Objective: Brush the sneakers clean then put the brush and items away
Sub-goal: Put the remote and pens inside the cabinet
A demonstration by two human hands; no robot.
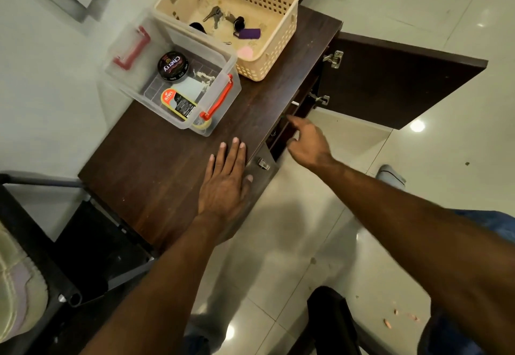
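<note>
My left hand lies flat on the table, fingers straight. My right hand reaches, loosely curled and holding nothing, toward the open cupboard. The polish box sits beyond my left fingers; no brush visible, so I judge brushing hasn't begun.

I have only one view, a wide-angle camera on the person's head, looking steeply down from close above. It faces the dark wooden cabinet top running from lower left to upper right, with the tiled floor filling the right and both forearms entering from the bottom edge, wall at upper left
</note>
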